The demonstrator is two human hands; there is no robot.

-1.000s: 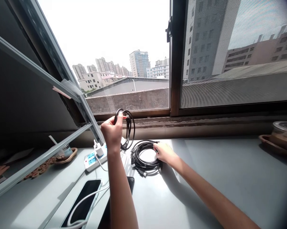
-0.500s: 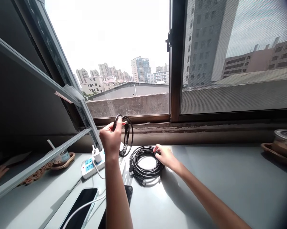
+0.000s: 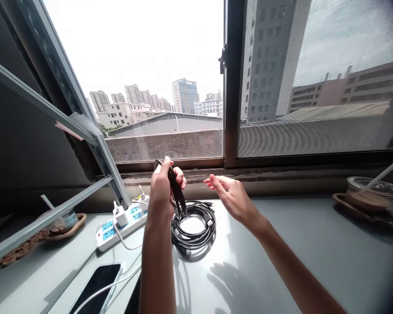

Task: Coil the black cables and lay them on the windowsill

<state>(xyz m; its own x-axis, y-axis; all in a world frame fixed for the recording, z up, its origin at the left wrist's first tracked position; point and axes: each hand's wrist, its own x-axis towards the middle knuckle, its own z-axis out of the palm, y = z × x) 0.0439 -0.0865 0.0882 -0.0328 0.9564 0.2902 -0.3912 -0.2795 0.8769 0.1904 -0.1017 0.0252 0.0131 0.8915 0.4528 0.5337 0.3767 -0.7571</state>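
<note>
In the head view, the left hand (image 3: pixel 163 187) curls its fingers around a tilted black cable bundle (image 3: pixel 177 190), which overlaps the coiled cables (image 3: pixel 196 241) on the table (image 3: pixel 317 231). The right hand (image 3: pixel 234 198) hovers apart, fingers loosely extended.

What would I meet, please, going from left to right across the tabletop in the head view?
Left cup, power strip, left hand holding a black cable, cable coil, right hand, right cup.
</note>
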